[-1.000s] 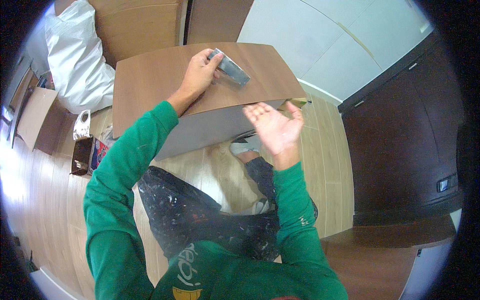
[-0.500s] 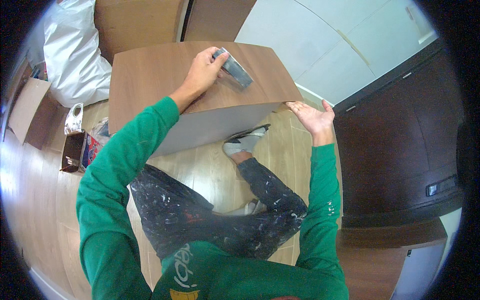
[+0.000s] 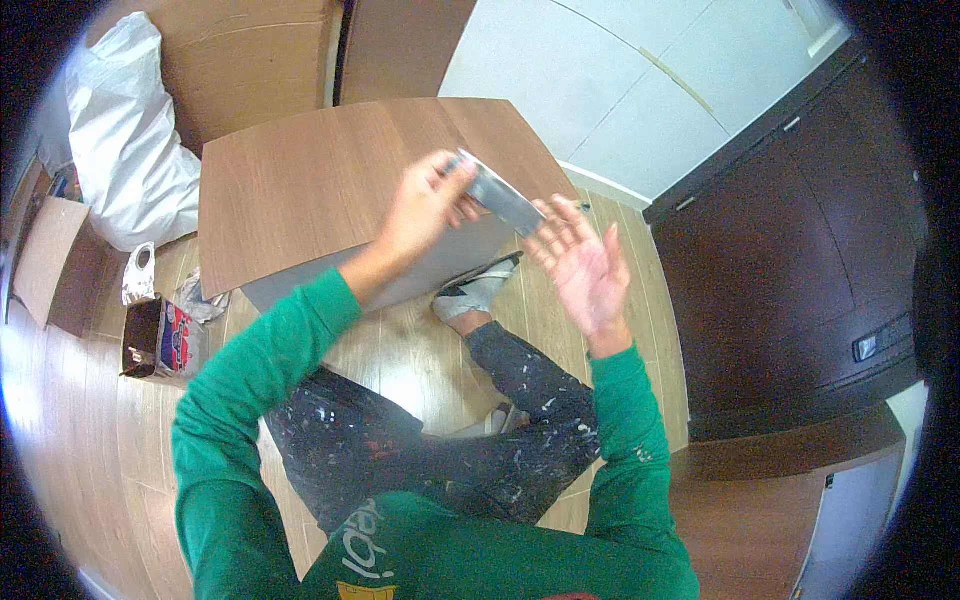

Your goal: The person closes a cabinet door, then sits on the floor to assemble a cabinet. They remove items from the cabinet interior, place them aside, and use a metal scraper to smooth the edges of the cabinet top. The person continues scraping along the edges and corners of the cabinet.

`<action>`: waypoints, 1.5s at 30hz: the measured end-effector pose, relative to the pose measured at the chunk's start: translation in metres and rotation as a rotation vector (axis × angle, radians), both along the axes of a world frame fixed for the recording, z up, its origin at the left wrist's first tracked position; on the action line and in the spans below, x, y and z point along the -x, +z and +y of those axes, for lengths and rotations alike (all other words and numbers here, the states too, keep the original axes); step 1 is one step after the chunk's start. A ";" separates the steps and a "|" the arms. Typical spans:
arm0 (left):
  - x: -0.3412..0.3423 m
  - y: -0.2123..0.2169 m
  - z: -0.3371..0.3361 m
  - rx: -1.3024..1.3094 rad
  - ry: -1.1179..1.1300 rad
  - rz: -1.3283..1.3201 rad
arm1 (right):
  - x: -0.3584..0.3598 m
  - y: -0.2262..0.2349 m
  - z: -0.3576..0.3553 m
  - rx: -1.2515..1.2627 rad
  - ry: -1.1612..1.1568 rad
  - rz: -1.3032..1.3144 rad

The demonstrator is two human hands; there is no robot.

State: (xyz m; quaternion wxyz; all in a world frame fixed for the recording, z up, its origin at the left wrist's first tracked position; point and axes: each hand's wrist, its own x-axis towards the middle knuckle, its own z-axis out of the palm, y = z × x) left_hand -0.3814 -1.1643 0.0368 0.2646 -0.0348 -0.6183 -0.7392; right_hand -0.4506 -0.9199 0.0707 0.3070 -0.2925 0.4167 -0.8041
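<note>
From the head view, the left hand point(image 3: 425, 205) is lifted above the near edge of a brown wooden panel point(image 3: 300, 185), its fingers closed around one end of a flat grey metal blade-like tool point(image 3: 497, 192). The tool slants from the far left down toward the near right — its free end touches or just overlaps the fingertips of the right hand point(image 3: 585, 270); which of the two cannot be told. The right hand is spread wide, palm up, fingers apart, holding nothing. Both arms wear green sleeves.

The panel lies flat, raised off the floor, with a grey face below its near edge. Below the hands sit paint-spattered dark trousers and a grey shoe point(image 3: 478, 290) on the wood floor. Far left stands a white plastic bag point(image 3: 125, 150), and nearer — beside a cardboard box point(image 3: 50, 260) — a small dark packet point(image 3: 160, 340). Dark cabinets point(image 3: 800, 250) fill the right.
</note>
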 end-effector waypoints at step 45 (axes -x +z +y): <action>0.014 -0.002 -0.109 1.267 0.592 -0.026 | 0.150 -0.018 -0.002 -0.185 -0.095 -0.749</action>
